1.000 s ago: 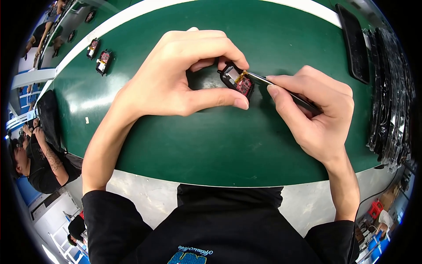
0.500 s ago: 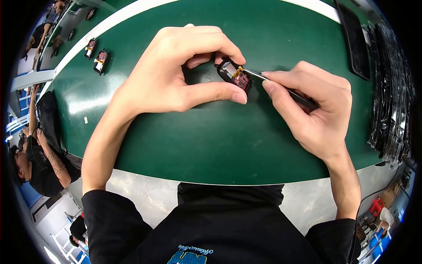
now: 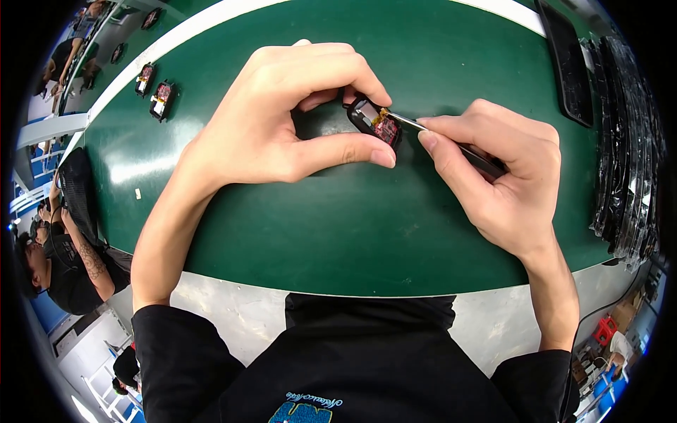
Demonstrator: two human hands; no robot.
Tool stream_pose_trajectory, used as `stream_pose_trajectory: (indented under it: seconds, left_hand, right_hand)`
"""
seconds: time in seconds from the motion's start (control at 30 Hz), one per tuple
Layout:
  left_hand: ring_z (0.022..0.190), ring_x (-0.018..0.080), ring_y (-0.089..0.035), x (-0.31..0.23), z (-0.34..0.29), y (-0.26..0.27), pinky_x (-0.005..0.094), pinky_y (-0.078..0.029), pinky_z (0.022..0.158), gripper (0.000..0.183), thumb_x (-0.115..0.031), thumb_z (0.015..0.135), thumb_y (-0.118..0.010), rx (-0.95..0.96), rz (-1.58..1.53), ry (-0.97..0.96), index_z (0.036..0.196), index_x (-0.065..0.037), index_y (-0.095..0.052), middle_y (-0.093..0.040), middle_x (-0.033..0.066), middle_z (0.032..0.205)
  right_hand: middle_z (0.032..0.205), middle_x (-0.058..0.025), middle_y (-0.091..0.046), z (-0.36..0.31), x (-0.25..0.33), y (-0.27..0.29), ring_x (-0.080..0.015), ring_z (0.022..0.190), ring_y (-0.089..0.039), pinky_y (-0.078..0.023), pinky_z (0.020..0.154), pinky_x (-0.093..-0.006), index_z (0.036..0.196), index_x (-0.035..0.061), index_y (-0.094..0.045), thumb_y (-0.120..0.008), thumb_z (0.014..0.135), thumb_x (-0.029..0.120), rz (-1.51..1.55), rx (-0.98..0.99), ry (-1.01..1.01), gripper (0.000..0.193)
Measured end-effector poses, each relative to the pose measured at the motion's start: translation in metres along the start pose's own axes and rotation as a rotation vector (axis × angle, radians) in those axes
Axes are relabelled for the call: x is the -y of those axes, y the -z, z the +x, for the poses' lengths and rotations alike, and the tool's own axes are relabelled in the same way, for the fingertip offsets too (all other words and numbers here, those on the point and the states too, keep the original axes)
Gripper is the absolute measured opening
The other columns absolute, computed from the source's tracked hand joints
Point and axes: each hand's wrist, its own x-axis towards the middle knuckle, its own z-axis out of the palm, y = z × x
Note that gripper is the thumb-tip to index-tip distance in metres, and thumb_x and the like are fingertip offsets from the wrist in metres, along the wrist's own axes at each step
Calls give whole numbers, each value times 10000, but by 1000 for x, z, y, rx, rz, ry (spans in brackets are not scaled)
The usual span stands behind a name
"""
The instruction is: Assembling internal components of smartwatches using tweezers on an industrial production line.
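Note:
My left hand (image 3: 282,116) curves round a small black device housing (image 3: 355,113), gripping it between the thumb below and the fingers above. The housing is open on top, showing a red circuit board (image 3: 386,130), a pale grey block and a yellow-gold strip between them. From the right, my right hand (image 3: 504,158) pinches slim tweezers (image 3: 405,120) with a metal tip and dark body. Their tip touches or hovers just at the yellow strip near the housing's edge; which of these, I cannot tell. Part of the housing is hidden behind my left fingertips.
Two similar open devices (image 3: 161,100) lie on the green table (image 3: 352,233) at the far left. A black tray (image 3: 566,70) and a stack of clear plastic packs (image 3: 624,148) stand along the right. Another person (image 3: 70,261) sits at the left.
My right hand and the tweezers have shifted very slightly left. The housing has moved a touch to the left within my left hand's grip.

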Motion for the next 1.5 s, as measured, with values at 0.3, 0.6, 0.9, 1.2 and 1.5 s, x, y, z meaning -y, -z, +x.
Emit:
stream_pose_trajectory:
  seconds: [0.3,0.6,0.9,1.2,1.5]
  left_hand:
    - [773,184,-648,1,3,-1,319,-421,654,459,-205,733,-1023,-17,24,-96,1118,-48,-828,-788,61,954]
    - [771,173,-637,1,2,-1,317,-415,649,461,-211,735,-1030,-27,7,-89,1118,-53,-828,-793,52,963]
    - [709,161,-534,-3,2,-4,312,-398,682,564,-216,667,-1053,-51,15,-68,1153,-76,-802,-714,12,911]
    - [714,158,-534,-9,2,-3,313,-399,679,624,-287,659,-1079,-28,121,-38,1172,-82,-788,-703,8,912]
    - [681,155,-506,-5,-3,-4,315,-413,660,634,-358,668,-1083,-28,118,-57,1141,-69,-775,-754,27,983]
  right_hand:
    - [657,-26,-619,0,-1,-2,-91,556,-510,-329,524,-300,1024,-23,-866,-856,882,-54,-4,-20,19,145]
    - [656,-24,-622,-1,-3,-2,-87,548,-512,-338,521,-292,1037,-23,-873,-851,881,-62,10,-24,27,162]
    - [689,-19,-609,-3,2,-2,-83,531,-473,-312,505,-282,1045,-10,-865,-869,845,-61,-72,-49,49,206]
    - [738,-36,-632,-11,0,3,-132,529,-557,-402,468,-295,1040,-9,-852,-889,764,-53,-219,-129,226,281]
    - [755,-33,-596,-9,3,1,-151,538,-594,-435,454,-314,1018,-46,-828,-879,767,-69,-239,-106,253,257]
